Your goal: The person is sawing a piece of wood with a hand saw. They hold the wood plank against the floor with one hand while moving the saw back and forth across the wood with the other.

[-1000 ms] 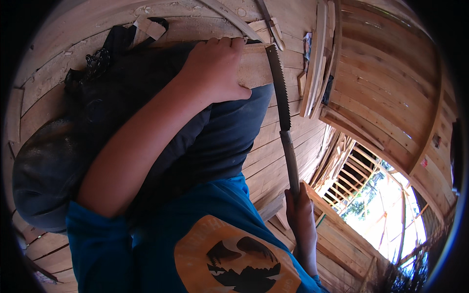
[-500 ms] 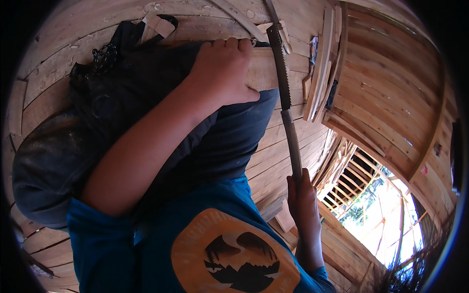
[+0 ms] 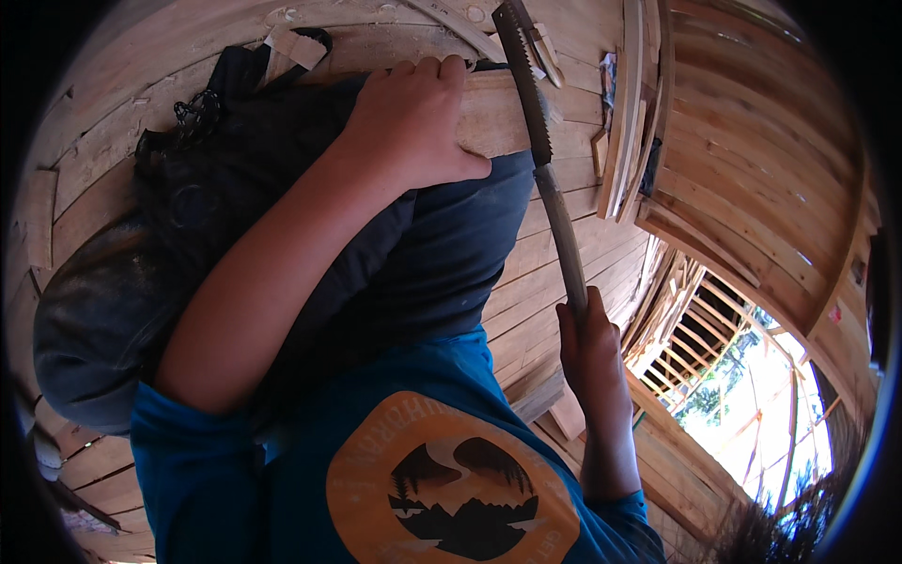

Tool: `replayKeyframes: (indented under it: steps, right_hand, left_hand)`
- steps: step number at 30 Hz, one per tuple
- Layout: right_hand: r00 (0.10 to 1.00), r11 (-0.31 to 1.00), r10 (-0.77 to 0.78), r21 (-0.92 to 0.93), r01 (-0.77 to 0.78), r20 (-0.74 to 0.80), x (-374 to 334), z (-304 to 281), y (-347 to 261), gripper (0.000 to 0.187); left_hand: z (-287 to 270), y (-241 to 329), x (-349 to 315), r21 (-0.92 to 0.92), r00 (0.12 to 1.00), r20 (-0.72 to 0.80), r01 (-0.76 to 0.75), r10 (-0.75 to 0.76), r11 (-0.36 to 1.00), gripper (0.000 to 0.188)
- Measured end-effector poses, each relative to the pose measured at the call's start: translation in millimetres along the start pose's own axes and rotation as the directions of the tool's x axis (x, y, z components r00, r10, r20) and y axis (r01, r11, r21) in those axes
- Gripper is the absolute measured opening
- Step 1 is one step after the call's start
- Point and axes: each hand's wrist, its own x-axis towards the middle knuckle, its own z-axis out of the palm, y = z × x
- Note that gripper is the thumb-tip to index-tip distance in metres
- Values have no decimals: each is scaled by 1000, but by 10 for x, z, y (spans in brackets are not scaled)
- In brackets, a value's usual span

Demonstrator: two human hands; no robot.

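Note:
My left hand [image 3: 413, 122] presses down on a short pale wooden block [image 3: 490, 115] that rests across my knee in dark trousers [image 3: 442, 254]. A hand saw lies across the block's right end, its toothed blade [image 3: 524, 80] reaching far past the block toward the top. My right hand [image 3: 587, 352] is closed around the lower end of the saw's long wooden handle [image 3: 564, 235], below and to the right of the block. My blue shirt with an orange round emblem [image 3: 451, 479] fills the lower middle.
A plank floor [image 3: 573, 169] runs under me, with wood offcuts [image 3: 291, 47] at the top. Thin slats [image 3: 628, 113] lie stacked at the upper right. A black strap with a chain [image 3: 193, 108] sits by my left knee. A bright opening with railings [image 3: 742, 376] shows at the lower right.
My right hand has pushed the saw away from me, so the blade now reaches further past the block. My left hand keeps its hold on the block.

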Motion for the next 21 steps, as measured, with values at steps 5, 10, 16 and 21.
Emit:
replayKeyframes:
  steps: [5,10,16,21]
  right_hand:
    - [997,997,74,-11,-74,33,-477,-21,206,18]
    - [997,997,76,-9,-76,-7,-410,41,166,19]
    - [1000,1000,-4,19,4,-20,-135,15,69,17]
    - [997,998,65,-10,-65,37,-365,19,212,19]
  left_hand:
    - [33,8,19,23,1000,6,-18,18,1000,82]
    - [-35,6,31,-17,998,46,-40,41,999,81]
    - [55,-27,27,-10,997,-37,-71,71,997,80]
    - [-37,-24,39,2,998,69,7,-7,1000,80]
